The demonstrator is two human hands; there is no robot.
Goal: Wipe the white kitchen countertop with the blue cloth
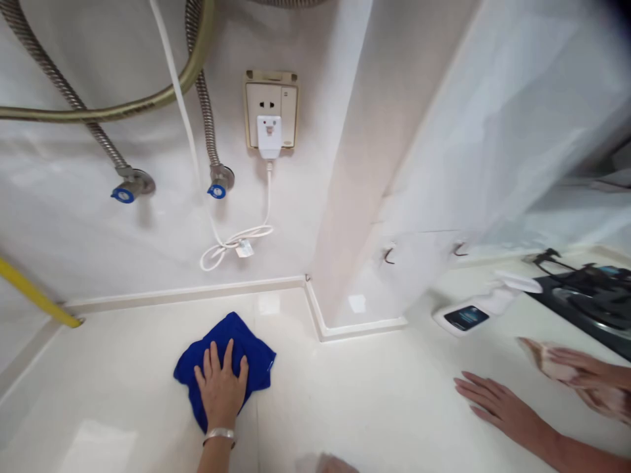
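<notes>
Crumpled deep-blue cloth spread on glossy white counter, near wall. We have left hand palm down on it, fingers wide apart, pale metallic band at wrist. Right hand seemingly blurred sliver at bottom edge; we cannot tell its state. Above cloth, we see white plug in square wall socket. Rightward: white spray bottle, black stove; another person's hands, nearer one flat on counter, farther one on brownish-white rag.
</notes>
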